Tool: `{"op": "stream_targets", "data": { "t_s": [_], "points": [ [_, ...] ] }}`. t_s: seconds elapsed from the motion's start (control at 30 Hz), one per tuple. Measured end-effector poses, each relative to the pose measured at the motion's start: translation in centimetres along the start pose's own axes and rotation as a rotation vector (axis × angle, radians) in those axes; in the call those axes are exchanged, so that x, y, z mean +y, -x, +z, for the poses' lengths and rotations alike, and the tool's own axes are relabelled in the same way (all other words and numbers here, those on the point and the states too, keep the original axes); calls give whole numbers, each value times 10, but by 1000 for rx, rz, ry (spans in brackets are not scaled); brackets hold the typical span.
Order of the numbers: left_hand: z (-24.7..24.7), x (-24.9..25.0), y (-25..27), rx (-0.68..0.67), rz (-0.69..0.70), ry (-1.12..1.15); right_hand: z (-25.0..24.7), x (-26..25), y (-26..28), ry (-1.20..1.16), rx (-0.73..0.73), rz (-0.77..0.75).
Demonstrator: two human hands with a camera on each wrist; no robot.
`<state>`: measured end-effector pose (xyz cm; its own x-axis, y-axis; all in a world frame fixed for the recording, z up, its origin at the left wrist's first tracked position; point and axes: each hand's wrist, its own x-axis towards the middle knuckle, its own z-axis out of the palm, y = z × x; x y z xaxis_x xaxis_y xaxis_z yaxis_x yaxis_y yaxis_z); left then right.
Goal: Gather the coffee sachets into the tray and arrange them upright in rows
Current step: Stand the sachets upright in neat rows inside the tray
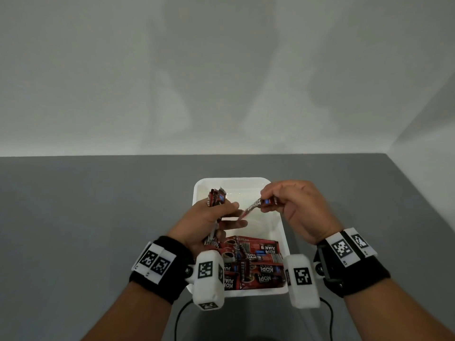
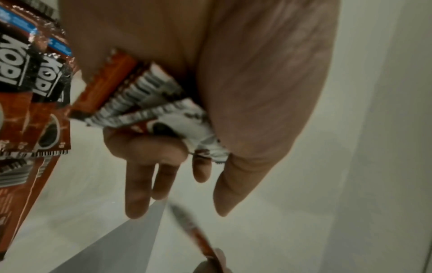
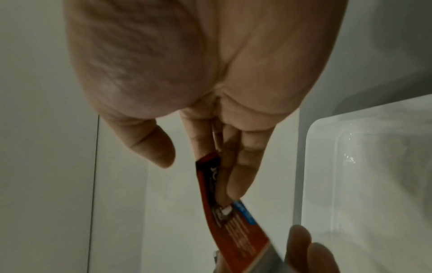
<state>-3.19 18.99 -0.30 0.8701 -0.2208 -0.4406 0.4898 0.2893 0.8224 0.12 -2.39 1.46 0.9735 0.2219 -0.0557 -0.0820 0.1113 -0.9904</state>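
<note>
Right hand (image 1: 299,212) fingers (image 3: 243,166) pinched one sachet (image 1: 253,206), its long axis slanting down-left over the white tray (image 1: 283,232); left hand (image 1: 204,225) clamped a bundle (image 1: 216,198) pointing up (more lay flat below), grey bench (image 1: 98,205), pale wall (image 1: 221,70)

The red coffee sachets (image 1: 261,264) lying in the tray carry "KOPI JUAN"; the sachets (image 2: 35,77) near the left wrist camera show "KOPI".

The wrist cameras (image 1: 208,279) hide the tray's (image 1: 280,232) near corners and part of the loose sachets (image 1: 256,262). The single sachet (image 2: 191,230) is motion-blurred in the left wrist view, and the right hand's (image 3: 210,92) fingertips sit behind it.
</note>
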Motion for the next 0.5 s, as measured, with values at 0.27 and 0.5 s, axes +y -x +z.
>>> {"op": "stream_targets", "data": {
  "t_s": [0.27,0.5],
  "points": [
    [-6,-5,-9,234,235,-189,4,5,-2,243,40,28],
    [-2,-6,-3,295,327,-191,7,12,-2,184,155,65]
  ]
}}
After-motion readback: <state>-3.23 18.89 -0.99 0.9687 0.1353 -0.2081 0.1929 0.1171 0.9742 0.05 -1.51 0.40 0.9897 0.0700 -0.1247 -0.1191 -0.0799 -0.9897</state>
